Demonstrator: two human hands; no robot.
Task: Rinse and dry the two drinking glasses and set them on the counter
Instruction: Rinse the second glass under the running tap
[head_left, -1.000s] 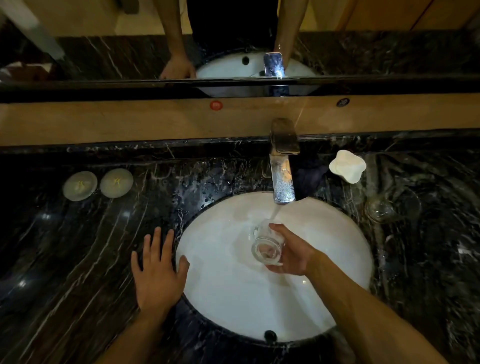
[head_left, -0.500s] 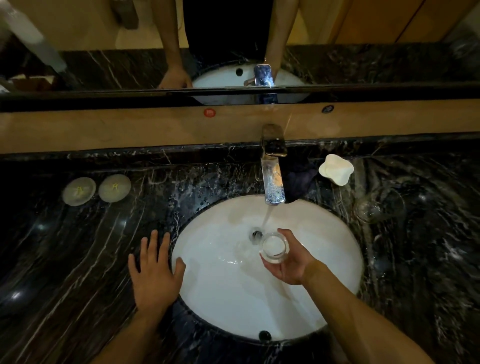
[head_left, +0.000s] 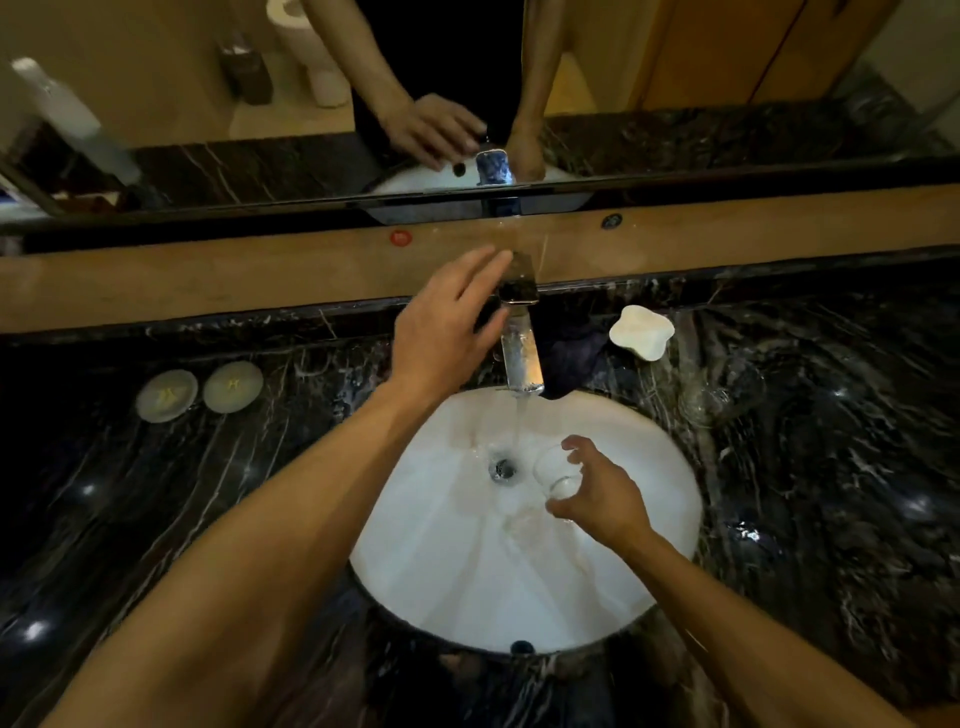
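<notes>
From the head view, looking down, a person stands at a white sink (head_left: 649, 545) set in a dark, shiny stone surface (head_left: 156, 519). Water runs from the tap (head_left: 522, 358) down toward the drain (head_left: 503, 469). The right hand (head_left: 597, 499) is low in the bowl, just right of the water. Its fingers and thumb are curled around a small clear glass (head_left: 553, 475), which looks tipped on its side with the open end facing left. The left hand (head_left: 447, 327) is up at the far side, fingers spread and loose, with its fingertips at the flat handle (head_left: 519, 278) on top of the tap; I cannot tell if it is pressing yet. The second glass (head_left: 719, 395) is hard to see, but it seems to stand on the surface to the right of the sink, near a little white dish (head_left: 641, 332). Two round white lids (head_left: 200, 395) lie on the left. A dark cloth (head_left: 574, 361) sits behind the tap. I think the rinsing of this first glass is almost over. Next the left hand likely needs to push the handle to stop the water, while the right hand shakes out the drops and keeps a firm hold, because wet glass is slippery. Then comes the drying.
</notes>
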